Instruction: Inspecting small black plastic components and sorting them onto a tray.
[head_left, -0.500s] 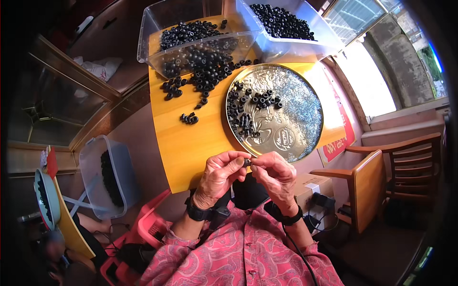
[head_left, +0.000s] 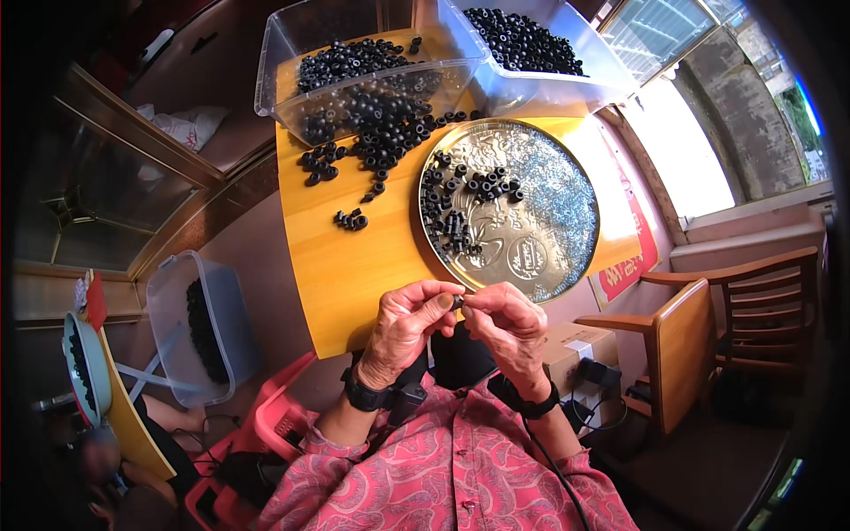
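Observation:
Over the table's near edge, my two hands meet fingertip to fingertip. My left hand (head_left: 410,320) pinches a small black ring-shaped part (head_left: 457,302) between thumb and forefinger. Closed against the other side of that part are the fingertips of my right hand (head_left: 509,320); anything tiny between them is too small to make out. Just beyond my hands lies a round silvery tray (head_left: 498,265) with an embossed pattern. Several black parts (head_left: 445,208) lie on its left side, and many tiny clear, shiny pieces (head_left: 562,195) cover its right side.
Loose black parts (head_left: 385,133) spill from a tipped clear bin (head_left: 274,97) onto the yellow table (head_left: 354,274). A second clear bin (head_left: 567,93) holds more. Left on the floor is another clear bin (head_left: 235,327); a wooden chair (head_left: 686,354) and cardboard box (head_left: 567,345) stand right.
Both hands stay in nearly the same place, with the black part shifting very slightly between the fingertips. The tray and the loose parts have not moved.

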A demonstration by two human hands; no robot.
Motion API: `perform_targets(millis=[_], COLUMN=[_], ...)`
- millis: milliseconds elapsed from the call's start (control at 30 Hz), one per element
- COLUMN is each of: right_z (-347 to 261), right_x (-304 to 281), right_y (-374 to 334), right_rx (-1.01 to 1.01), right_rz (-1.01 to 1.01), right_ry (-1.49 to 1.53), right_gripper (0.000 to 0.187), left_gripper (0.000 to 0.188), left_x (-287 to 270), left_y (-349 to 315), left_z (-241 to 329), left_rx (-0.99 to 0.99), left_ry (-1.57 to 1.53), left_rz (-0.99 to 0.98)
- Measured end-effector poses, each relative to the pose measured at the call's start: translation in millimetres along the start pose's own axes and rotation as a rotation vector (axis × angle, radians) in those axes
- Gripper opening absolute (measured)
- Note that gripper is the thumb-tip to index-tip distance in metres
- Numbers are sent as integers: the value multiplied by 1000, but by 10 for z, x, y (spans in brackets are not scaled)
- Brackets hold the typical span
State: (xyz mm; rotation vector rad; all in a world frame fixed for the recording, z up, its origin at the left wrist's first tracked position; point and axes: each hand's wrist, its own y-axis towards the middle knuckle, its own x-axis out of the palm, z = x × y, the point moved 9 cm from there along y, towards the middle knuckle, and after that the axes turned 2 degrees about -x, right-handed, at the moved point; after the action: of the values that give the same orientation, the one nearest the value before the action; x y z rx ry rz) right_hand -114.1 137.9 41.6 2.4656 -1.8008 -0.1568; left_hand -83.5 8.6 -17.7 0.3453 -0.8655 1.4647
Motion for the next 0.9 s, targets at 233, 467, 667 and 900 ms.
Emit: perform_targets(millis=[233, 467, 667, 900], right_z=[34, -45, -63, -3], right_x=[23, 126, 175, 477], right_y=[-9, 31, 71, 155], right_rx=[10, -41, -108, -376], right_rz=[18, -79, -38, -76], right_ry=[56, -35, -306, -501], right_gripper=[10, 10, 16, 16], left_gripper=[17, 16, 14, 13], left_x=[17, 37, -40, -320], left_y=[-13, -49, -55, -73], left_z=[120, 333, 409, 436], left_rx=[102, 126, 82, 116], left_ry=[171, 427, 418, 565], left_rz=[11, -27, 16, 111])
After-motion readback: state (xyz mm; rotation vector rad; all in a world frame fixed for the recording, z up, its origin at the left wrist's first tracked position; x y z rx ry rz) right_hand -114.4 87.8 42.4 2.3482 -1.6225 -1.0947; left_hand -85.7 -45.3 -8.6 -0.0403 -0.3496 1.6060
